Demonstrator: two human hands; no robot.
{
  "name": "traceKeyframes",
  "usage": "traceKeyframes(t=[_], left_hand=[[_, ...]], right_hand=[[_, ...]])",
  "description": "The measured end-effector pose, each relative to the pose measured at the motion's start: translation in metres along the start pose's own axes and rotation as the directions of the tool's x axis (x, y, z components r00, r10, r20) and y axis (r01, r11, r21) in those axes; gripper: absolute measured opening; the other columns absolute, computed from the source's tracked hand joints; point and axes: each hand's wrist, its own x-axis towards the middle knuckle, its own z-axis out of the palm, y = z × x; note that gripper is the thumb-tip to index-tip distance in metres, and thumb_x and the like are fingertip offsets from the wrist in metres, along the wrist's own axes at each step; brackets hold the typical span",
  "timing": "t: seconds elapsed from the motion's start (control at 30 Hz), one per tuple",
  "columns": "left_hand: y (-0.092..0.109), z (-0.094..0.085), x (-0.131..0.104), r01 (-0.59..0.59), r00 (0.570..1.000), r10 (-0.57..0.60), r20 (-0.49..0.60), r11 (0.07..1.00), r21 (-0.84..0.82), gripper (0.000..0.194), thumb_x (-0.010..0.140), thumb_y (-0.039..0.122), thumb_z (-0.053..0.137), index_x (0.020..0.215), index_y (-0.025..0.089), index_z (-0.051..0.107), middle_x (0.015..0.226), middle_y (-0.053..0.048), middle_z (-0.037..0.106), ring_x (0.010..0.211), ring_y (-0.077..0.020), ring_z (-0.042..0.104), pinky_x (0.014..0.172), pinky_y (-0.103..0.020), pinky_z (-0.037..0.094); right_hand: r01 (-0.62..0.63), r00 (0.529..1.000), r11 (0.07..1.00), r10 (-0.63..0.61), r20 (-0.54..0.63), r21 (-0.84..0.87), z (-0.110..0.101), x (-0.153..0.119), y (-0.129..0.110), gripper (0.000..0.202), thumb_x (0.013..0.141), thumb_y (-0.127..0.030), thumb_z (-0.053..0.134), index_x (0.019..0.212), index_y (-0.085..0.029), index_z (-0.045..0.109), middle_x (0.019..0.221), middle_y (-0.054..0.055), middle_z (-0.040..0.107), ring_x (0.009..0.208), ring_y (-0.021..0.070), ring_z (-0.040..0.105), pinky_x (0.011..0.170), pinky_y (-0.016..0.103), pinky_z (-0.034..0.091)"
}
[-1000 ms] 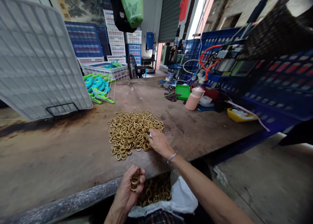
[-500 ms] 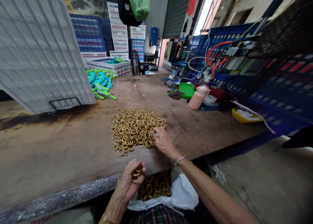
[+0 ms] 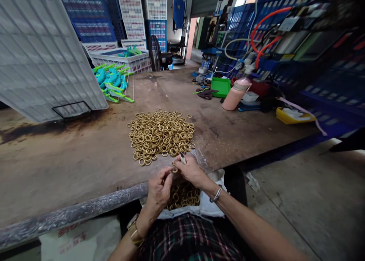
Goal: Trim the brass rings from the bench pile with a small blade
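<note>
A heap of brass-coloured rings (image 3: 161,133) lies on the brown table. My left hand (image 3: 160,189) is curled around rings, just in front of the table edge. My right hand (image 3: 189,170) pinches a ring (image 3: 174,170) close to the left fingertips. A small pale tool with a dark tip (image 3: 183,159) also sits in my right hand. Below both hands, an open white sack (image 3: 209,206) on my lap holds many more rings (image 3: 185,195).
A grey ribbed panel (image 3: 48,52) stands at the left, beside teal and green plastic pieces (image 3: 114,80). Towards the back right are a green tray (image 3: 221,87), a pink bottle (image 3: 235,95) and a yellow tray (image 3: 295,115). Stacked crates (image 3: 91,16) stand behind.
My right hand has moved from the heap's right edge back towards my left hand, now with a ring between its fingers. My left hand has risen slightly. The view has tilted downward.
</note>
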Motion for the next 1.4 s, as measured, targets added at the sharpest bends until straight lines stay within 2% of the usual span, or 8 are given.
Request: traceKeyframes(t=[0.13,0.23,0.4,0.6,0.87,1.0,1.2,1.4], left_hand=[[-0.001,0.001,-0.001,0.021,0.999,-0.021,0.042,1.0,0.004,0.016,0.073,0.022,0.057,0.085,0.02,0.067,0.082,-0.005,0.067,0.076,-0.0172,0.06,0.073,-0.028,0.044],[0.001,0.003,-0.001,0.163,0.986,-0.159,0.052,0.984,-0.076,0.016,0.075,0.029,0.055,0.083,0.018,0.063,0.065,0.0,0.06,0.056,-0.0117,0.054,0.057,-0.023,0.042],[0.004,0.003,-0.002,0.457,0.889,-0.432,0.152,0.856,-0.243,0.026,0.074,0.043,0.055,0.08,0.017,0.055,0.058,0.005,0.051,0.042,-0.0062,0.042,0.037,-0.016,0.029],[0.004,0.0,-0.001,0.487,0.87,-0.445,0.211,0.839,-0.243,0.03,0.074,0.046,0.055,0.077,0.017,0.052,0.057,0.005,0.049,0.041,-0.0045,0.038,0.035,-0.015,0.026],[0.01,-0.002,-0.002,0.584,0.812,-0.497,0.306,0.694,-0.422,0.03,0.072,0.045,0.06,0.074,0.018,0.047,0.057,0.006,0.047,0.043,-0.0038,0.039,0.036,-0.013,0.023],[0.012,-0.003,-0.002,0.585,0.81,-0.51,0.289,0.67,-0.458,0.032,0.07,0.045,0.062,0.073,0.018,0.046,0.057,0.006,0.048,0.043,-0.0039,0.04,0.037,-0.014,0.023],[0.011,-0.004,-0.001,0.568,0.821,-0.508,0.262,0.679,-0.464,0.032,0.07,0.045,0.062,0.074,0.018,0.046,0.058,0.006,0.049,0.044,-0.0034,0.041,0.039,-0.014,0.025],[0.008,-0.004,-0.002,0.542,0.839,-0.491,0.233,0.72,-0.433,0.031,0.072,0.045,0.06,0.075,0.018,0.046,0.058,0.006,0.049,0.044,-0.0039,0.041,0.038,-0.014,0.026]], right_hand=[[-0.096,0.995,0.987,0.091,0.04,0.132,0.005,-0.005,-0.002,0.013,0.074,-0.03,0.045,0.074,-0.019,0.051,0.044,-0.011,0.032,0.036,0.0056,0.026,0.038,0.018,0.021],[-0.096,0.994,0.985,0.087,0.072,0.144,0.006,-0.009,-0.003,0.017,0.076,-0.033,0.044,0.072,-0.018,0.051,0.043,-0.011,0.029,0.036,0.0055,0.024,0.038,0.018,0.021],[-0.009,0.999,0.998,0.006,0.051,0.06,0.007,-0.01,-0.003,0.022,0.075,-0.033,0.047,0.061,-0.017,0.049,0.049,-0.007,0.041,0.044,0.0063,0.033,0.044,0.019,0.027],[0.058,0.998,0.995,-0.06,-0.025,-0.085,0.009,-0.008,-0.005,0.017,0.071,-0.029,0.049,0.061,-0.015,0.052,0.056,-0.004,0.047,0.054,0.0082,0.04,0.051,0.019,0.032],[0.085,0.996,0.995,-0.084,0.012,-0.053,0.01,-0.007,-0.004,0.022,0.077,-0.029,0.045,0.06,-0.016,0.048,0.054,-0.005,0.045,0.052,0.0077,0.039,0.051,0.019,0.031],[0.127,0.992,0.978,-0.127,0.008,-0.163,0.009,-0.008,-0.002,0.021,0.081,-0.025,0.04,0.067,-0.016,0.052,0.058,-0.003,0.049,0.055,0.0095,0.043,0.053,0.02,0.032],[0.294,0.956,0.761,-0.238,0.172,-0.579,0.009,-0.017,0.003,0.014,0.075,-0.012,0.042,0.076,-0.018,0.054,0.066,0.001,0.055,0.06,0.0123,0.045,0.058,0.023,0.03],[0.297,0.955,0.611,-0.17,0.244,-0.734,0.011,-0.019,-0.003,0.023,0.073,-0.008,0.04,0.089,-0.015,0.056,0.081,0.006,0.062,0.069,0.0149,0.052,0.062,0.024,0.031]])
